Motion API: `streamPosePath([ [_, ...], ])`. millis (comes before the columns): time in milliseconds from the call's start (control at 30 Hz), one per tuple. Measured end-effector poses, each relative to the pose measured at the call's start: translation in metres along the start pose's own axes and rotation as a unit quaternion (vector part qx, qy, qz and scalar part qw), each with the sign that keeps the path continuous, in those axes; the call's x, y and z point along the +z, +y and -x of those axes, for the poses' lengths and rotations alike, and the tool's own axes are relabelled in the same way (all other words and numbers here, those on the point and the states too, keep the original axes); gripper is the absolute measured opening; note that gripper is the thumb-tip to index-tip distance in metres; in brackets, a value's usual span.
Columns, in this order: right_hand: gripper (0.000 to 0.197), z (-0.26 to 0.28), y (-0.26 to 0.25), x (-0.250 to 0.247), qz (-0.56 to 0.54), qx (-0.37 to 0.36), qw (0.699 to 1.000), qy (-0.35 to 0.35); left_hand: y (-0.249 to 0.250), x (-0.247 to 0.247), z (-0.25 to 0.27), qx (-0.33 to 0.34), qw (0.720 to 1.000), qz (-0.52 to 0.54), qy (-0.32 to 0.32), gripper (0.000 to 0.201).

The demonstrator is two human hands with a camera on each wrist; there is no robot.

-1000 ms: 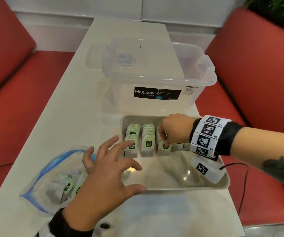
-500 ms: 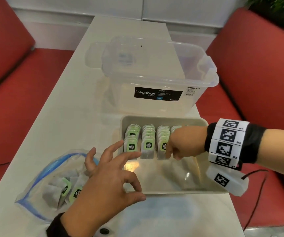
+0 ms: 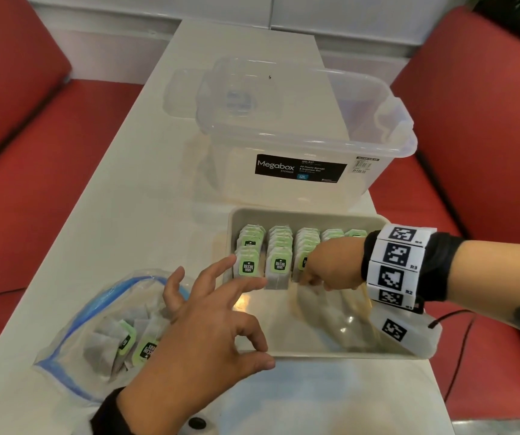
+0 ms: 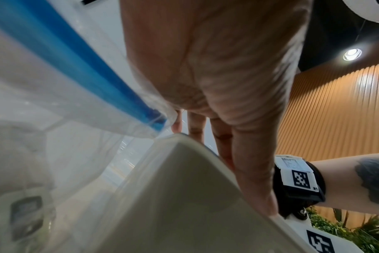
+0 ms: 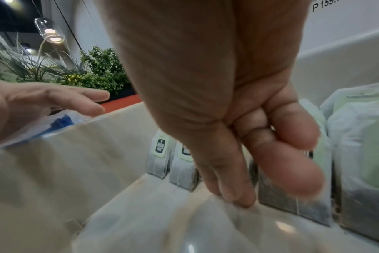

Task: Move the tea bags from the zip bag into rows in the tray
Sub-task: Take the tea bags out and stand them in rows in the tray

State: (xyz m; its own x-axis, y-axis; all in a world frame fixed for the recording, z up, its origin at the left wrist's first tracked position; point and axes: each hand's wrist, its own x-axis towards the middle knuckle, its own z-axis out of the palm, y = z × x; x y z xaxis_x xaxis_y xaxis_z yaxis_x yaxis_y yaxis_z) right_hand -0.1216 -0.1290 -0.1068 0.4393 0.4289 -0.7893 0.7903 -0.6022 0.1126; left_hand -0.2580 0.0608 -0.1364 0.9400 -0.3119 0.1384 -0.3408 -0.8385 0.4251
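1. Tray [image 3: 308, 215]: I log it at the table's [image 3: 120, 221] right edge, near end, just before the clear storage box [image 3: 299, 146]. Tea bags [image 3: 279, 262] stand in rows along its far wall; the near half is bare.
2. Zip bag [image 3: 73, 334]: at the table's left edge, near end, mouth open, touching the tray's left wall. I see several tea bags inside.
3. Right hand [image 3: 330, 265]: fingers curled down against the front of the third row. Whether they pinch a bag or only press it, I cannot tell.
4. Left hand [image 3: 202, 321]: fingers spread wide and holding nothing, hovering over the tray's near-left corner beside the zip bag.
5. Risk, rows: the bags lean on one another; I judge a careless withdrawal of my right hand could drag the front bag forward and topple its row.
6. Risk, strings: a tag may snag on a finger.
7. Risk, zip bag: limp film could slide off the table's left edge if I tug it one-handed.
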Motion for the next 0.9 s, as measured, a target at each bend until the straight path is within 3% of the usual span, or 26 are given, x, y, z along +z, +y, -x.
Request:
streamPosePath([
  [433,0.049,0.021,-0.002,-0.004,-0.093,-0.002,0.996,0.008,0.002,-0.006,0.002,-0.019,0.999,0.019,-0.027,0.042],
  [533,0.050,0.021,-0.001,-0.001,-0.092,-0.002,0.996,0.011,0.002,-0.014,0.005,-0.033,0.996,0.072,0.032,0.033],
  [633,0.050,0.024,0.001,0.000,-0.090,0.005,0.996,0.009,-0.004,-0.034,0.009,-0.073,0.982,0.112,0.133,0.013],
  [700,0.047,0.028,0.001,-0.003,-0.108,0.025,0.994,0.020,-0.014,-0.050,0.019,-0.121,0.965,0.123,0.199,0.018],
  [800,0.042,0.043,-0.004,-0.015,-0.128,0.044,0.987,0.089,-0.033,-0.068,0.040,-0.199,0.947,0.083,0.238,0.026],
  [833,0.039,0.049,-0.007,-0.020,-0.123,0.043,0.983,0.127,-0.038,-0.071,0.048,-0.224,0.945,0.060,0.233,0.040],
  [900,0.034,0.063,-0.018,-0.031,-0.128,0.037,0.969,0.206,-0.046,-0.071,0.064,-0.267,0.943,0.032,0.196,0.044],
])
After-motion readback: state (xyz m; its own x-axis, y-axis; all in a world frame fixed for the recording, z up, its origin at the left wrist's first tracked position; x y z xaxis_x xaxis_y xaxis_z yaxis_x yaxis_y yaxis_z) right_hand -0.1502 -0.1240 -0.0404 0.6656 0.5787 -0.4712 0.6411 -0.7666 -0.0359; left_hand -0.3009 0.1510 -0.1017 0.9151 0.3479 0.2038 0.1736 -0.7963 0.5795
